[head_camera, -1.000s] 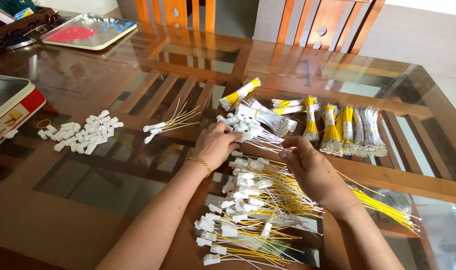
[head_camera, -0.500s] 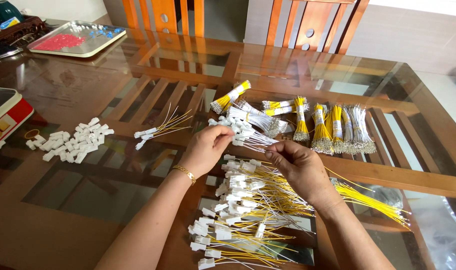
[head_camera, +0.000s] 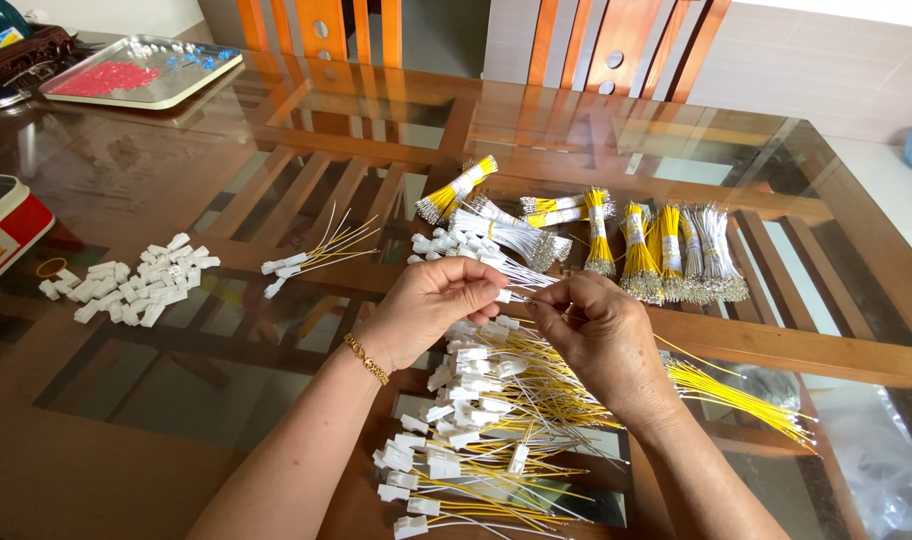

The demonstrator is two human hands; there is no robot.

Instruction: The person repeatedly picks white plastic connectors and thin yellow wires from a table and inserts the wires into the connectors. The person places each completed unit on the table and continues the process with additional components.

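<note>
My left hand [head_camera: 428, 305] and my right hand [head_camera: 596, 335] meet over a glass table [head_camera: 176, 180]. Together they pinch a small white plug connector [head_camera: 503, 296] with thin white wires running off to the right. Below the hands lies a heap of finished leads [head_camera: 486, 420], yellow and white wires with white plugs. A gold bracelet [head_camera: 366, 358] sits on my left wrist. Just past my fingers lie bundles of white wires [head_camera: 506, 238] and taped bundles of yellow and white wires [head_camera: 666, 250].
A pile of loose white connectors [head_camera: 141, 285] lies at the left. A few wired plugs [head_camera: 311, 258] lie between it and my hands. A red tin [head_camera: 11, 225] sits at the left edge, a metal tray [head_camera: 141, 72] at the far left. Wooden chairs [head_camera: 616, 45] stand behind.
The view has drifted, so everything sits slightly lower and to the left. My hands stay together at the same spot, fingers working the connector and wires.
</note>
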